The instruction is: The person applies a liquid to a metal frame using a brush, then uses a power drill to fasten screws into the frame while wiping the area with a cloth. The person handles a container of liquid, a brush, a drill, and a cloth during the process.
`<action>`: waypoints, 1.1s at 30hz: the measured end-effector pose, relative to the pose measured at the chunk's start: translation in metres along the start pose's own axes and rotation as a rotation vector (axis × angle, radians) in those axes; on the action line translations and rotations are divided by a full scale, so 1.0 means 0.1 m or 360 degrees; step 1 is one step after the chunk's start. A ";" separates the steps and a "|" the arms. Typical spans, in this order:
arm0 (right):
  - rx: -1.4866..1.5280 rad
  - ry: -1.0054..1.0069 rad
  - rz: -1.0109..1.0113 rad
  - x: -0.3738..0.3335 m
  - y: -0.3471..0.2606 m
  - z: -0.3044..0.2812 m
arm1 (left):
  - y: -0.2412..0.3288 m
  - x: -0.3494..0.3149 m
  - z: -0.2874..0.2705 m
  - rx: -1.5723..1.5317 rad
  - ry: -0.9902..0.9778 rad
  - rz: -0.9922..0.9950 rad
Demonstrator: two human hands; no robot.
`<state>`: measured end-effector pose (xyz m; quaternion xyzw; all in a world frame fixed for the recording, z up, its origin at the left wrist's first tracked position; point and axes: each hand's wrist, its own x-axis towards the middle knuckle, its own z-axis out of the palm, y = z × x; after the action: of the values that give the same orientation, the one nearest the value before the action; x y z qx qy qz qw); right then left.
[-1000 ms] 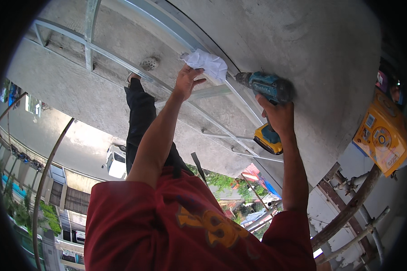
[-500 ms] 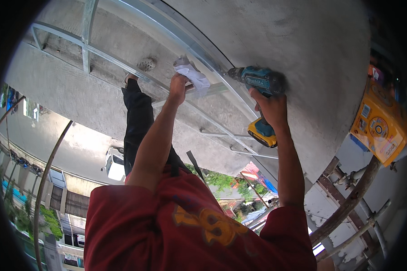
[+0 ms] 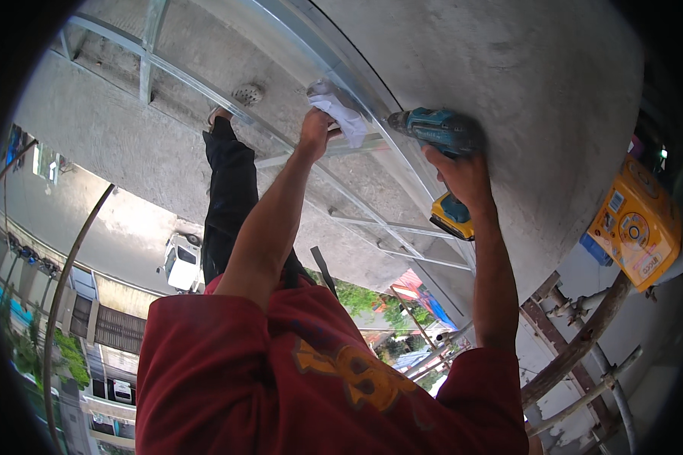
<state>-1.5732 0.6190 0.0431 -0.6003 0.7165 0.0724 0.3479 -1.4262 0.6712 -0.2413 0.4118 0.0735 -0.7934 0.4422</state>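
Observation:
My right hand (image 3: 461, 174) is wrapped round the grip of a teal cordless drill (image 3: 436, 130) with a yellow battery (image 3: 453, 218) at its base. The drill's chuck points left and its front end is close to the metal channel (image 3: 376, 112) along the concrete wall; whether the bit touches it cannot be made out. In my left hand (image 3: 316, 135), just left of that channel, is a crumpled white bag or wrapping (image 3: 341, 117). Its contents are hidden. Both arms are stretched out ahead.
A frame of thin metal studs (image 3: 174, 68) runs beside my left arm. My foot in a grey perforated clog (image 3: 247, 94) shows beyond one rail. At right are an orange-yellow box (image 3: 637, 224) and scaffold pipes (image 3: 584, 353). Far below left lie a street and a white vehicle (image 3: 182, 262).
The view has shifted slightly, and both hands appear a little farther right with the wall and frame. The drill and the white bag remain in the same hands.

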 end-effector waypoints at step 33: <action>0.0030 -0.0250 0.0112 0.11 0.00 -0.07 | 0.11 0.04 0.10 0.0136 -0.0661 -0.0072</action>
<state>-1.5765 0.6067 0.0424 -0.5641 0.7082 0.1248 0.4059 -1.4243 0.6576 -0.2349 0.2560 -0.0437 -0.8733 0.4121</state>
